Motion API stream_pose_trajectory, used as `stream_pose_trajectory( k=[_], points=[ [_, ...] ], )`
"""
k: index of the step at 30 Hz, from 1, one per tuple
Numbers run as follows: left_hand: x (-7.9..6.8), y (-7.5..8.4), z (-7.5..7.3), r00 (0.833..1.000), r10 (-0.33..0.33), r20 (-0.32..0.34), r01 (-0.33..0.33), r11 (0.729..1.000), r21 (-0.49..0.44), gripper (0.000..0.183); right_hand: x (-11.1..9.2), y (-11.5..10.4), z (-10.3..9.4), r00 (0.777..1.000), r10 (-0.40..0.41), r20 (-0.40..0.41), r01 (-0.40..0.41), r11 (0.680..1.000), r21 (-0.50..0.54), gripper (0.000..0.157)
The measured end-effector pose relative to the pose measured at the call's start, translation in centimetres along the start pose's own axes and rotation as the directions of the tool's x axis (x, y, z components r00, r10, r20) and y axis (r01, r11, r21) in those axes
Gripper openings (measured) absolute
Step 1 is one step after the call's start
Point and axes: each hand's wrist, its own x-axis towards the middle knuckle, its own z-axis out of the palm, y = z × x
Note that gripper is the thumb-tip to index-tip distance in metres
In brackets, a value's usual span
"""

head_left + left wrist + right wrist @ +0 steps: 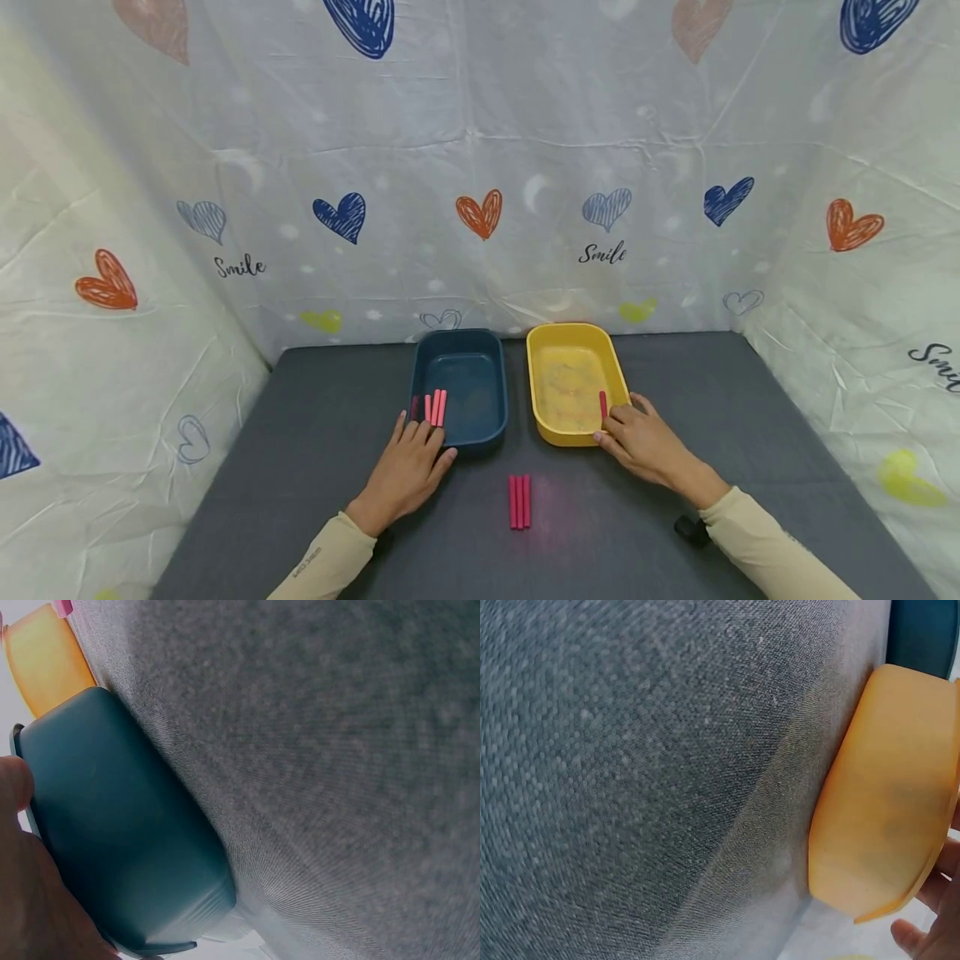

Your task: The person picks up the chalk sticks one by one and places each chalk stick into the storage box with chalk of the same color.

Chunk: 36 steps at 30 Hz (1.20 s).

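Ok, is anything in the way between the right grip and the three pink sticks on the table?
Only the yellow tray: the right grip reaches over its rim at the near right corner, so it would likely need to clear that first. Beyond the rim, nothing visible stands before the three pink sticks.

Soft, even light fills the head view, the left curtain (45, 208) paler than the greyish far curtain (540, 108); a pink glow tints the tablecloth (630, 525) just right of the near sticks (520, 502). Both wrist views are grainy, the nearest tablecloth blurred and the background washed out.
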Motion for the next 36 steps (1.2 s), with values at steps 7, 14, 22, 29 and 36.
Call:
stream_pose_trajectory(
  k=[7, 14, 22, 29, 36],
  points=[
    [0.0, 0.0, 0.1, 1.000, -0.003, 0.013, 0.004, 1.000, -0.006, 0.032, -0.1, 0.1, 0.4, 1.000, 0.006, 0.009, -0.006, 0.999, 0.038, 0.019],
    [0.1, 0.0, 0.1, 1.000, -0.014, 0.016, 0.014, 1.000, -0.010, 0.031, 0.1, 0.2, 0.8, 1.000, -0.019, -0.018, 0.019, 0.999, 0.048, 0.017],
    [0.0, 0.1, 0.1, 1.000, -0.017, 0.022, 0.018, 1.000, -0.023, 0.031, 0.1, 0.2, 1.0, 1.000, -0.013, -0.019, 0.013, 0.999, 0.041, 0.017],
    [0.1, -0.1, 0.0, 1.000, -0.001, 0.019, 0.001, 1.000, 0.004, 0.031, 0.2, 0.1, 1.2, 0.999, -0.017, -0.048, 0.019, 0.999, 0.050, 0.018],
    [0.0, -0.1, -0.2, 0.998, -0.017, 0.058, 0.019, 0.999, -0.035, 0.039, 0.2, 0.1, 1.2, 0.999, -0.016, -0.043, 0.019, 0.998, 0.059, 0.019]
  ],
)
